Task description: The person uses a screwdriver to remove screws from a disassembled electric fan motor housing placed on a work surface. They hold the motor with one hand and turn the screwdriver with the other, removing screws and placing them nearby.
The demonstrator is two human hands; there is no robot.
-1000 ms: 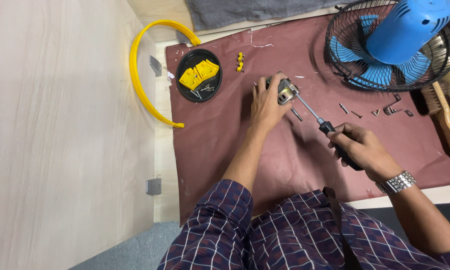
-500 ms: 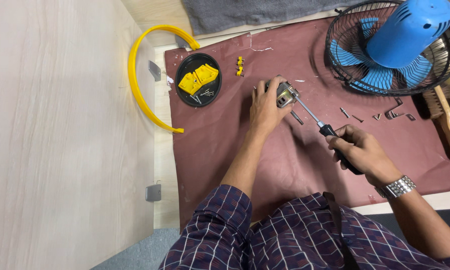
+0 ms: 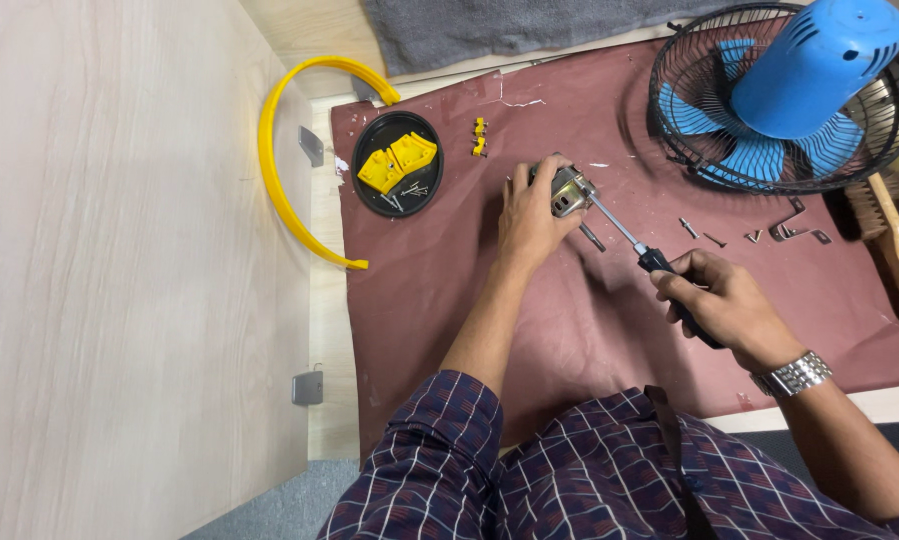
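the left hand point(image 3: 529, 222) is curled closed with its arm stretched forward; the right hand point(image 3: 721, 305) is a closed fist, wrist bent.

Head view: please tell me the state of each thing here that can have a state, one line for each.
Left hand: closed around the motor, holding it on the cloth.
Right hand: closed on the screwdriver.
Screwdriver: tilted, tip at the motor.
Fan: lying grille down, blades not spinning.
Black dish: holds yellow parts and screws.
Yellow ring: detached, lying partly off the cloth.
Brackets: loose on the cloth.
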